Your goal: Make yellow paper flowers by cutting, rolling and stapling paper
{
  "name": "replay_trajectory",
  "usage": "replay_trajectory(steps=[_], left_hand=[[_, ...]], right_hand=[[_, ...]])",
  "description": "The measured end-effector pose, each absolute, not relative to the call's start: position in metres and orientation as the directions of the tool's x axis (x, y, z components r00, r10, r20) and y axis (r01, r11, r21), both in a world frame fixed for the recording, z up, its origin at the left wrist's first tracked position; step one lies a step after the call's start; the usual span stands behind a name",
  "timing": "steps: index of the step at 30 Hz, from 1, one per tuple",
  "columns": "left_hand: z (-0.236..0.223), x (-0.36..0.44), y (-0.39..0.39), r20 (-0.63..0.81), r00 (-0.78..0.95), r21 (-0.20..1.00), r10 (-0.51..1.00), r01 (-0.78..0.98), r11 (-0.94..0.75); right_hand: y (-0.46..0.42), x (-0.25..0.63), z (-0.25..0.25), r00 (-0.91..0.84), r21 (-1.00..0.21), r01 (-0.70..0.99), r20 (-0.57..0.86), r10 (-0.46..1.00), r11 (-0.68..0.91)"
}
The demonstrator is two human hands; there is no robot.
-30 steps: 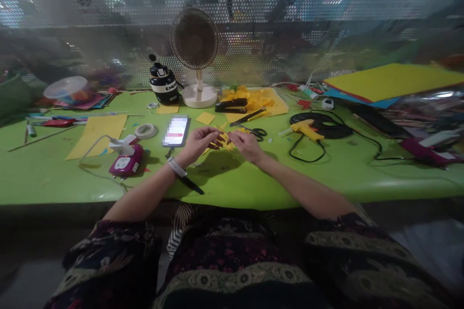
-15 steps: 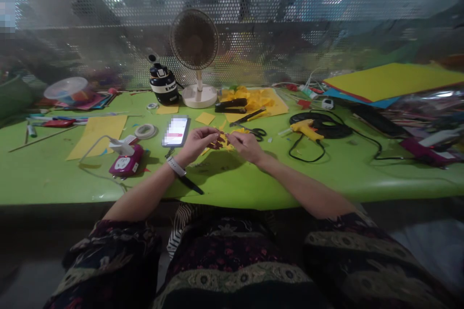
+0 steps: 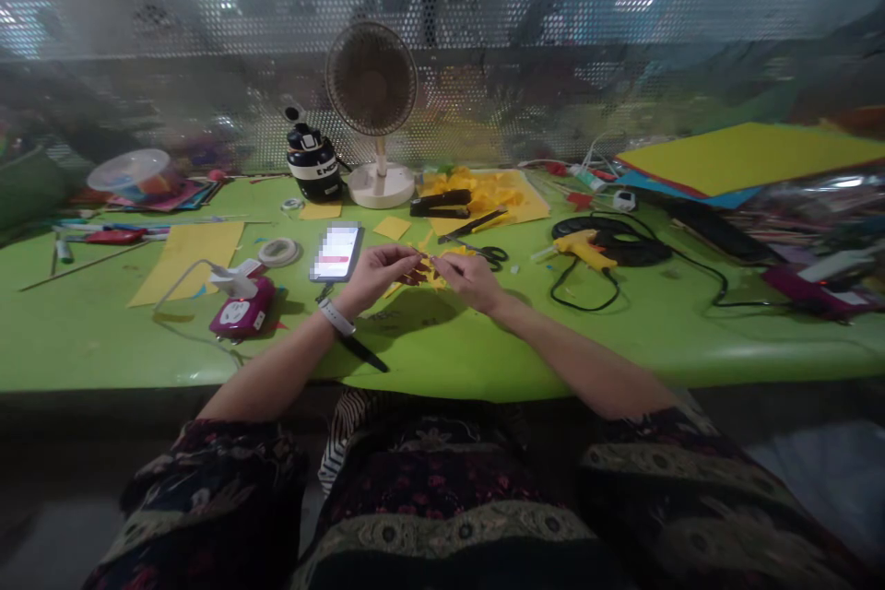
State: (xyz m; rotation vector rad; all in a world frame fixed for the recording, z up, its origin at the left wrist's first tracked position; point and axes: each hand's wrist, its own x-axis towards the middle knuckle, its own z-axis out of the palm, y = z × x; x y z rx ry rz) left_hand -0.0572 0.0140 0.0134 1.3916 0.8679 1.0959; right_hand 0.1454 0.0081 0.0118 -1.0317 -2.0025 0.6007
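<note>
Above the green table my left hand (image 3: 383,275) and my right hand (image 3: 471,280) nearly meet, each closed in a pinch. Whatever sits between the fingertips is too small to make out. Yellow cut paper (image 3: 437,275) shows between and behind the fingers, partly hidden by them. Just past my right hand lies a pair of scissors (image 3: 492,254) with dark handles. A phone (image 3: 335,251) with a lit screen rests beyond my left wrist. Behind the hands is a black stapler (image 3: 441,202), in front of a heap of yellow paper pieces (image 3: 484,186).
A white fan (image 3: 380,185) and a dark bottle (image 3: 314,168) stand at the back. Left are a tape roll (image 3: 278,252) and a purple power socket (image 3: 241,309) with a cord. Right lies a yellow glue gun (image 3: 586,247) beside coiled black cable (image 3: 640,245).
Both hands stay close together in nearly the same place, with only slight finger movement. The view has shifted very slightly; the things on the table have not moved.
</note>
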Motion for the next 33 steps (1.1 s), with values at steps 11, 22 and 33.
replay_trajectory(steps=[11,22,33], left_hand=[[0.015,-0.0579,0.0124,0.149,0.302,0.988,0.942,-0.093,-0.127],[0.0155,-0.0577,0.0103,0.158,0.304,0.985,0.94,-0.11,-0.13],[0.0112,-0.0586,0.0126,0.193,0.301,0.978,0.934,-0.138,-0.158]], right_hand=[[0.0112,0.1474,0.0082,-0.381,-0.705,0.424,0.43,0.818,0.569],[0.0096,0.1471,0.0112,-0.396,-0.693,0.433,0.428,0.812,0.576],[0.0059,0.1454,0.0144,-0.419,-0.695,0.413,0.428,0.8,0.588]])
